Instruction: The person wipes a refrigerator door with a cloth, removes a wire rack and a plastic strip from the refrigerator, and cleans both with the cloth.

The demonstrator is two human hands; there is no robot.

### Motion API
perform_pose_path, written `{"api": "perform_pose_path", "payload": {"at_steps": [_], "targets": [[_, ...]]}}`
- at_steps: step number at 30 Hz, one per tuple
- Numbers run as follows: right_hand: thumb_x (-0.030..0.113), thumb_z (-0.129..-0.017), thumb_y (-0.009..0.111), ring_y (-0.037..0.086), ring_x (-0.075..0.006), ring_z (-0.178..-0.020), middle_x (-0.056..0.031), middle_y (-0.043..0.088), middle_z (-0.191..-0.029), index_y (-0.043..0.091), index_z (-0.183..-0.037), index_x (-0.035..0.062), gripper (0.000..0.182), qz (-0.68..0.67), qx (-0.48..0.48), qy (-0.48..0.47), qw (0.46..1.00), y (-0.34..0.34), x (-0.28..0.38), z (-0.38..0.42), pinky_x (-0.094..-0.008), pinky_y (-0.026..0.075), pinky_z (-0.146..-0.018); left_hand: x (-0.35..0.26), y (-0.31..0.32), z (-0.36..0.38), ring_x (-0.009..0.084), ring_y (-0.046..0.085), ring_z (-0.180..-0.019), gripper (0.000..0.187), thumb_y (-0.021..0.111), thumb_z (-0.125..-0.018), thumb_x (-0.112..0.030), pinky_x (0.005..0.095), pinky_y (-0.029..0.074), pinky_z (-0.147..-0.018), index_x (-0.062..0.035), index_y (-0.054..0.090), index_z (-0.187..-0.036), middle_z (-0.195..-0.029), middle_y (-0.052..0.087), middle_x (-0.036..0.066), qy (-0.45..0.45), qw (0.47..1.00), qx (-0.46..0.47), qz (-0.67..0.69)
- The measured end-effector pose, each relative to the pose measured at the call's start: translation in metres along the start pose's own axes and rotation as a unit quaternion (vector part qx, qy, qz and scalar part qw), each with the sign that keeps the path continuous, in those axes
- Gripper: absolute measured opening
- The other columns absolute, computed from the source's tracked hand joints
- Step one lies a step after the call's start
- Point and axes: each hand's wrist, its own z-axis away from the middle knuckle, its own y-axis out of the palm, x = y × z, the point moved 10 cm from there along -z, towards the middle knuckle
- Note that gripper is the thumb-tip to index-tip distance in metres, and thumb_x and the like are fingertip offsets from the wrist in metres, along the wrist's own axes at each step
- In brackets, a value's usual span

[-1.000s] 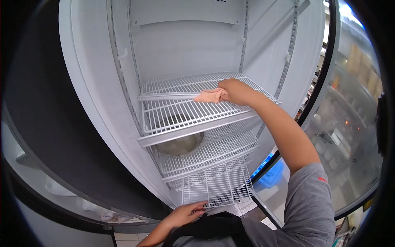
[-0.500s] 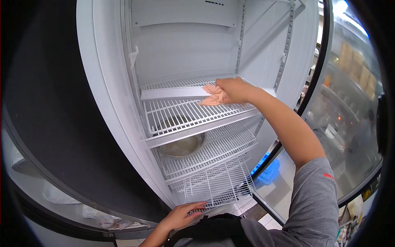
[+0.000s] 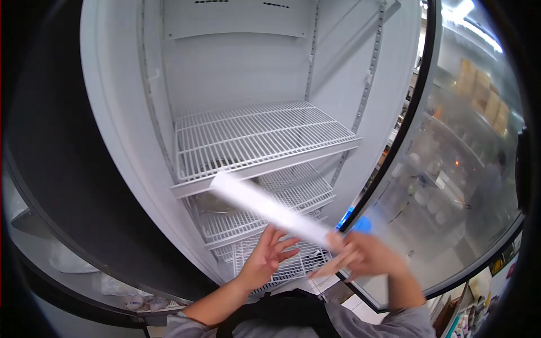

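My right hand (image 3: 372, 256) is closed around the right end of a long white strip (image 3: 270, 208), blurred by motion. A pinkish-orange cloth (image 3: 335, 263) is bunched in the same hand. The strip slants up to the left in front of the wire shelves, its far end near the front edge of the upper wire shelf (image 3: 265, 135). My left hand (image 3: 265, 256) is open below the strip, fingers spread, apart from it and holding nothing.
A round metal pan (image 3: 217, 204) sits on a lower wire shelf (image 3: 304, 188), partly hidden by the strip. The glass door (image 3: 451, 169) stands open at the right, with a blue container (image 3: 362, 224) near its edge. A dark panel (image 3: 107, 169) borders the left side.
The white strip has come off the upper shelf and down toward me in my right hand, along with the cloth. My left hand has risen from the bottom shelf and opened.
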Motion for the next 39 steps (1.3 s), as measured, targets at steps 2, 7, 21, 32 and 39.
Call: {"api": "perform_pose_path", "payload": {"at_steps": [2, 7, 21, 32, 39], "targets": [[0.011, -0.070, 0.068, 0.060, -0.0284, -0.087, -0.0126, 0.059, -0.095, 0.054, -0.106, 0.0037, 0.039, -0.011, -0.002, -0.033, 0.999, 0.044, -0.021, 0.011, -0.0355, 0.048, -0.075, 0.015, 0.018, -0.014, 0.0314, 0.042, -0.126, 0.061, 0.047, -0.095, -0.022, 0.0426, 0.036, -0.103, -0.0080, 0.012, -0.144, -0.136, 0.040, 0.020, 0.009, 0.999, -0.043, 0.032], [0.015, -0.091, 0.048, 0.061, -0.0268, -0.088, -0.0115, 0.061, -0.102, 0.061, -0.103, 0.0014, 0.022, -0.046, -0.274, -0.157, 0.948, 0.031, -0.071, 0.044, -0.0298, 0.045, -0.085, 0.047, 0.016, -0.027, 0.0289, 0.061, -0.086, 0.032, 0.041, -0.098, -0.027, 0.0431, 0.050, -0.081, -0.0062, 0.034, -0.121, -0.097, 0.055, 0.018, 0.051, 0.991, -0.116, -0.043], [0.017, -0.088, 0.045, 0.047, -0.0262, -0.121, -0.0172, 0.043, -0.134, 0.030, -0.135, -0.0019, 0.052, -0.666, -0.273, -0.222, 0.658, -0.088, -0.064, 0.091, -0.0381, 0.038, -0.101, 0.122, 0.132, -0.091, 0.0207, 0.038, -0.119, 0.046, 0.039, -0.088, 0.002, 0.0306, 0.028, -0.102, 0.0014, 0.023, -0.131, -0.123, 0.039, 0.017, -0.011, 0.966, 0.015, -0.258], [0.001, -0.077, 0.062, 0.052, -0.0178, -0.097, -0.0150, 0.044, -0.118, 0.031, -0.132, -0.0009, 0.064, -0.069, -0.548, -0.268, 0.790, -0.112, -0.015, 0.115, -0.0318, 0.043, -0.088, 0.091, 0.187, -0.091, 0.0136, 0.056, -0.074, 0.043, 0.045, -0.095, -0.011, 0.0278, 0.049, -0.064, -0.0075, 0.017, -0.127, -0.106, 0.048, 0.013, 0.160, 0.888, 0.109, -0.417], [0.003, -0.080, 0.062, 0.051, -0.0153, -0.098, -0.0098, 0.046, -0.112, 0.042, -0.115, 0.0012, 0.040, -0.196, -0.556, -0.281, 0.757, -0.177, 0.006, 0.109, -0.0283, 0.044, -0.084, 0.098, 0.199, -0.091, 0.0152, 0.050, -0.063, 0.032, 0.035, -0.094, -0.005, 0.0278, 0.045, -0.055, -0.0068, 0.018, -0.122, -0.092, 0.046, 0.015, 0.050, 0.954, 0.138, -0.261]]}}
